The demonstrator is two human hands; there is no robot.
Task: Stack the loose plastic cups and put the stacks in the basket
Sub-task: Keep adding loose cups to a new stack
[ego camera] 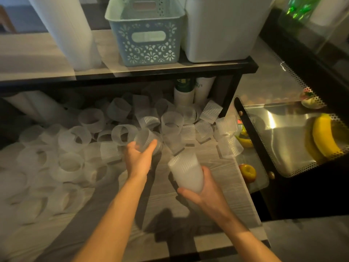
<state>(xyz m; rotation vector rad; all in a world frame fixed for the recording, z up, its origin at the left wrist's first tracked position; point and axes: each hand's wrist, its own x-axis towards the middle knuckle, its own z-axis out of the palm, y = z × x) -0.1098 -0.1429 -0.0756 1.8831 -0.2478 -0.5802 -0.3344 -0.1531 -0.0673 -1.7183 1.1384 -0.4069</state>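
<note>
L hand (138, 157) gripped single ribbed cup (144, 140) at near edge of loose cup pile (117, 129), fingers curled round it. R hand (204, 188) held stack of cups (186, 173) tilted above table (222, 167) nr right edge, fingers wrapped round stack base. Blue basket (147, 44) on shelf (132, 72) above table's far edge, beside white bin (222, 31)

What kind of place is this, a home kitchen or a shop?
Probably a café or drinks counter. Many loose plastic cups cover the counter, printed paper cups stand under the shelf, and a glass display case holding bananas stands to the right.
</note>
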